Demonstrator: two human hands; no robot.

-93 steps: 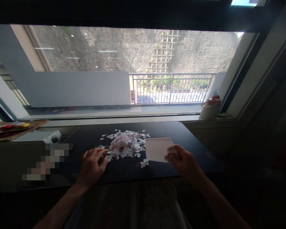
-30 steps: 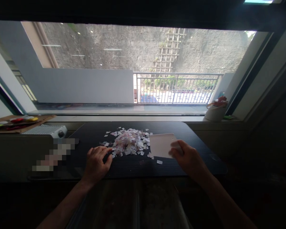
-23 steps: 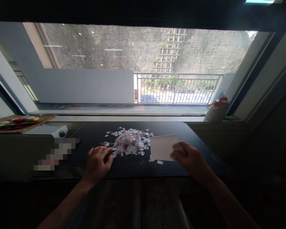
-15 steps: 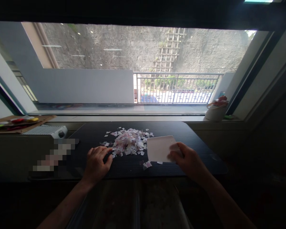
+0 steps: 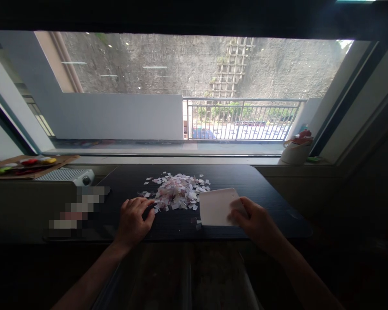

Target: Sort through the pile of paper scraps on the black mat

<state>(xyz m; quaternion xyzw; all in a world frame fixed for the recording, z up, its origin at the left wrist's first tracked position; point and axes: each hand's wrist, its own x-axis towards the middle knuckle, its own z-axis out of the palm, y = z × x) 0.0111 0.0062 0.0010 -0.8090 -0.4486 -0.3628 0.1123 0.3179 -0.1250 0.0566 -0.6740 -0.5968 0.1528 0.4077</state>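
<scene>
A heap of small cut paper pieces [image 5: 177, 191], white with some pink, lies on the dark table [image 5: 233, 176]. My left hand [image 5: 137, 217] rests at the heap's left edge, palm down, thumb apart from the fingers; its fingertips are by the nearest scraps. In my right hand [image 5: 250, 217] is a flat white scraper [image 5: 216, 206] with rounded corners and a small hole near one corner. My fingers are closed on its right side. The scraper stands just right of the heap, its lower edge low over the table, and hides part of the surface behind it. A few loose scraps [image 5: 198, 224] show at its lower left corner.
Beyond the table runs a window sill [image 5: 181, 160]. A white container [image 5: 295, 153] with something reddish on top stands on the sill at right. At left are a white slatted device [image 5: 67, 175] with a knob and a brown board [image 5: 35, 165] with colourful items.
The scraper has come slightly nearer to me and now covers loose scraps that showed below it. My left hand stays by the heap. The whole view has shifted a little.
</scene>
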